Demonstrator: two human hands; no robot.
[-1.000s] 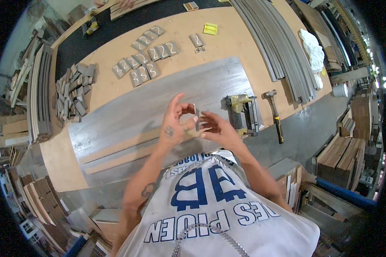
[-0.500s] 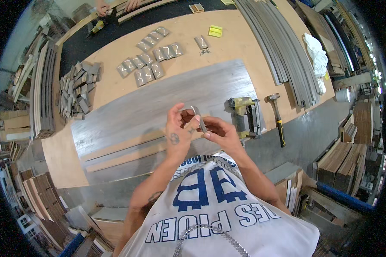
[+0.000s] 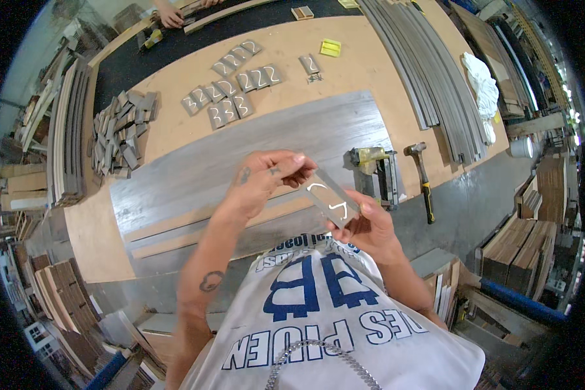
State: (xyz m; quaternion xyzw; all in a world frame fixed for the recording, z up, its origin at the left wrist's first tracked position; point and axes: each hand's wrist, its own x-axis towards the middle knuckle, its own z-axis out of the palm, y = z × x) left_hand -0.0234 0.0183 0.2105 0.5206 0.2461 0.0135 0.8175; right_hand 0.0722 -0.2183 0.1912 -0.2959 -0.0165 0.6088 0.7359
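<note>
Left hand (image 3: 266,179) pinches block (image 3: 331,200) top | right hand (image 3: 364,227) grips its lower end | I'd hold it level over grey board (image 3: 240,162), fingers clear of markings.

A small grey wooden block (image 3: 329,197), oblong and flat, is held up in the air above the near edge of the surface, not resting on it. Its broad face is turned upward and bears white curved chalk-like marks. It lies tilted, its long side running from upper left to lower right. The left hand (image 3: 266,179) pinches its far end; the right hand (image 3: 364,224) grips its near end.
</note>
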